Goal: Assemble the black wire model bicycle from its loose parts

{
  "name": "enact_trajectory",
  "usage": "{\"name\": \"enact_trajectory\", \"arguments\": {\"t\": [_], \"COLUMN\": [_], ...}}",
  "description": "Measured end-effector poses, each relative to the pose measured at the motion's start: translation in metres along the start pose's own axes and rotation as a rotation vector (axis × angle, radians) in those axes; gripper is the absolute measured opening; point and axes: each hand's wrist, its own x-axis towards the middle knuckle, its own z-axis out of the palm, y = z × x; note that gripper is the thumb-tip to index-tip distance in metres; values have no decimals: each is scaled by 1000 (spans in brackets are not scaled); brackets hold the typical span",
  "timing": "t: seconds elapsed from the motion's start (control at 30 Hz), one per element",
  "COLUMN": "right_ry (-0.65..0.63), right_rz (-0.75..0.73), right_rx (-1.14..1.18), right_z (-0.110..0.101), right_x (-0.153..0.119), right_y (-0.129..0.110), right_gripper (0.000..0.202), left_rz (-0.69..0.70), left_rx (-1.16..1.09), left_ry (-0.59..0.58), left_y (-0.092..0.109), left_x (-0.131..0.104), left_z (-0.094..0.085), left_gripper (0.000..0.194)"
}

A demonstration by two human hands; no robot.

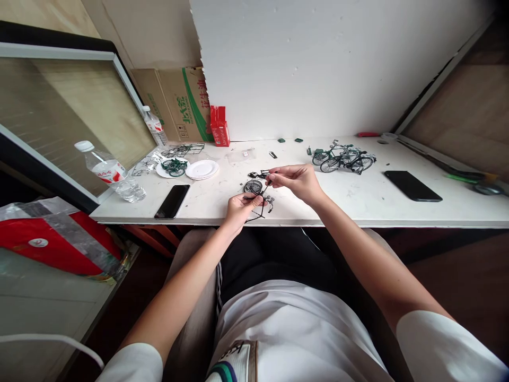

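Observation:
Near the table's front edge my left hand (240,208) is closed in a pinch on a small black model bicycle frame (260,215), which has handlebars on its right side. My right hand (296,181) pinches a thin, dark piece just above the frame; its kind is too small to make out. Just beyond my left fingers lie black spoked model wheels (252,187). Some small black parts (257,174) rest on the table past my right fingertips. Several assembled model bicycles (342,158), green and black, stand farther right.
White plates (202,170) and green bicycle parts (175,167) are at the left, near a phone (172,201) and a water bottle (115,175). Another black phone (412,185) lies right. A red box (220,126) and a carton (175,103) stand at the back.

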Motion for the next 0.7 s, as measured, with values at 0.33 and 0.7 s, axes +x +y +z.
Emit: {"name": "enact_trajectory", "arguments": {"t": [0.33, 0.7], "right_ry": [34, 84], "right_rz": [67, -60], "right_rx": [60, -37], "right_z": [0, 9], "right_x": [3, 1], "right_y": [6, 10], "right_gripper": [52, 67], "left_rz": [-2, 9], "left_rx": [22, 7], "left_ry": [27, 22], "left_y": [1, 0], "left_x": [-1, -1], "left_z": [3, 2], "left_gripper": [47, 44]}}
